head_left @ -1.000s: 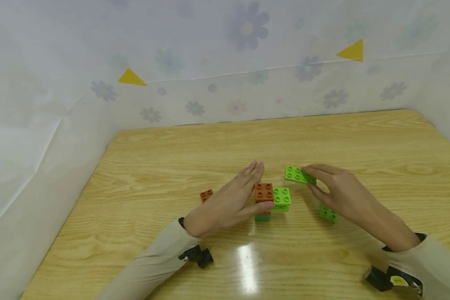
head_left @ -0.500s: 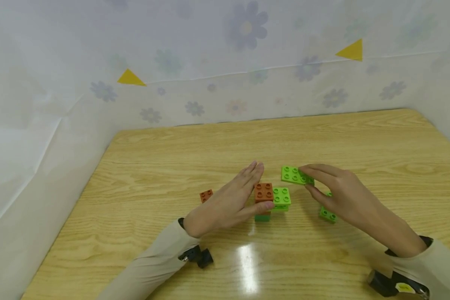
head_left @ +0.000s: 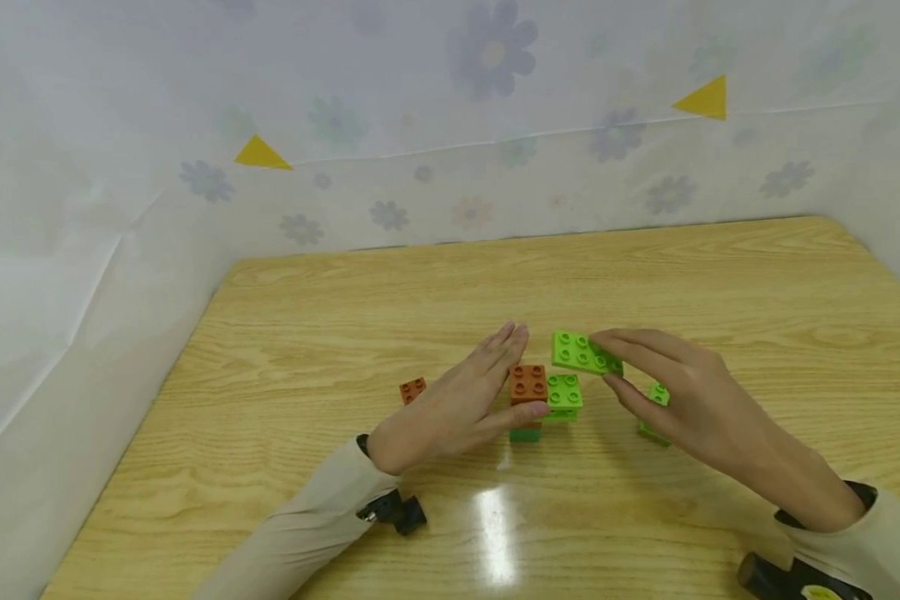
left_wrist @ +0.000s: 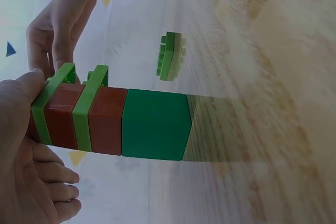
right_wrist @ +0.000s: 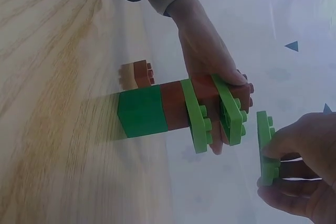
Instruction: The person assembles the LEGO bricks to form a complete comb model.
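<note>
My left hand (head_left: 453, 408) steadies a tower of toy building bricks (head_left: 528, 384), pinching its upper part between thumb and fingers. The tower stands upright on the table. From the bottom, a dark green block (left_wrist: 156, 124) carries brown bricks alternating with light green plates, and a brown brick tops it. Both plates jut out to the right, as the right wrist view shows. My right hand (head_left: 686, 396) pinches a light green plate brick (head_left: 576, 352) by its right end, studs up. This plate hangs just behind and right of the tower top, apart from it.
A small brown brick (head_left: 412, 389) lies left of the tower, partly behind my left hand. Another light green plate brick (head_left: 658, 395) lies on the wooden table (head_left: 330, 308) under my right hand. A flowered white cloth (head_left: 435, 108) hangs behind the table.
My right hand has moved slightly left with its light green plate brick, bringing it nearer the tower. My left hand and the tower have stayed put.
</note>
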